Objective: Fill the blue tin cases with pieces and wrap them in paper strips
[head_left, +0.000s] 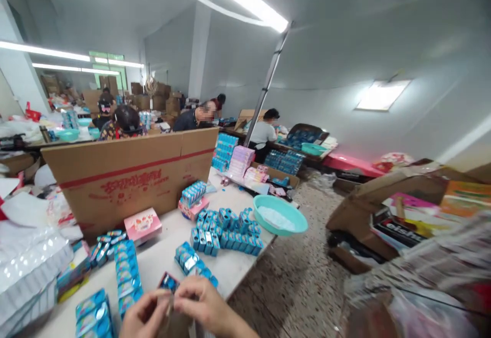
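Observation:
At the bottom of the head view, my left hand and my right hand are close together above the table, fingers pinched. Something thin and brownish seems to lie between their fingertips, too blurred to name. Just beyond the fingers is a small dark-red-edged box with blue in it, partly hidden by my hands. A row of small blue boxes lies just past my right hand. To the left of my left hand, blue boxes stand in a column and in a nearer group.
A cardboard sheet stands across the white table. Before it lies a pink box. More blue boxes fill the middle, beside a turquoise basin at the right edge. White stacked packs are left. Several people sit beyond.

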Motion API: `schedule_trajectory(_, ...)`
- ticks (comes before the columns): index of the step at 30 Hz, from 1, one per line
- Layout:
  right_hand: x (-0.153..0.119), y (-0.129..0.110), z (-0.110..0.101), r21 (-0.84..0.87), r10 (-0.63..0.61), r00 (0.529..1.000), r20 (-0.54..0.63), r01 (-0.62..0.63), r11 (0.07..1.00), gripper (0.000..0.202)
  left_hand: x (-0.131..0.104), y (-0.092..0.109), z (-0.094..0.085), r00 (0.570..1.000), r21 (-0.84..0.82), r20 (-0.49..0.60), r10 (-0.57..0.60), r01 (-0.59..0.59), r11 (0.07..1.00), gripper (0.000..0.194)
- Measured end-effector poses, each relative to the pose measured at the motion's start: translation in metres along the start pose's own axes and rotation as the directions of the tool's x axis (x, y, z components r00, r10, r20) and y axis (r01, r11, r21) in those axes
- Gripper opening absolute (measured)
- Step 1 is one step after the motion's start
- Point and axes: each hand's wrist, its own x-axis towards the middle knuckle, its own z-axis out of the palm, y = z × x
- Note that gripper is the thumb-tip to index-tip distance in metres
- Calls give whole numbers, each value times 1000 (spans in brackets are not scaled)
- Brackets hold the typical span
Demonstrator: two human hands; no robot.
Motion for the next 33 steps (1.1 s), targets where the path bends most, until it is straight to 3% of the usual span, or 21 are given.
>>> schedule_trajectory(2,-5,-16,-2,6,24,998,49,-25,1000,27,-6,16,-3,999,47,46,-16,14,999,36)
schedule_trajectory(4,-8,-26,-5,73,95,993,66,-100,992,25,-10,24,-2,1000,53,-25,-3,4,999,32)
schedule_trajectory(8,-9,-31,-9,162,235,967,93,-248,955,35,-17,22,8,987,26,-157,-23,27,999,28)
schedule_trajectory(11,-10,-30,-8,169,304,941,146,-327,930,26,-23,20,14,973,-29,-227,-49,44,999,28)
schedule_trajectory(17,-7,-26,-2,116,305,939,161,-325,939,19,-26,13,17,955,-5,-292,-49,50,999,36)
schedule_trajectory(21,-4,-24,3,65,309,937,161,-322,944,18,-22,6,11,942,26,-315,-112,127,992,50)
schedule_trajectory(26,2,-18,-3,103,310,951,-2,-308,946,25,-22,6,-6,977,59,-193,-94,107,992,40)
schedule_trajectory(30,5,-12,-12,66,285,958,-39,-283,957,31,-29,12,-12,994,232,-107,1,24,972,28)
schedule_trajectory(33,5,-8,-15,35,273,960,-53,-272,962,37,-35,17,-11,997,251,-73,20,-1,968,27)
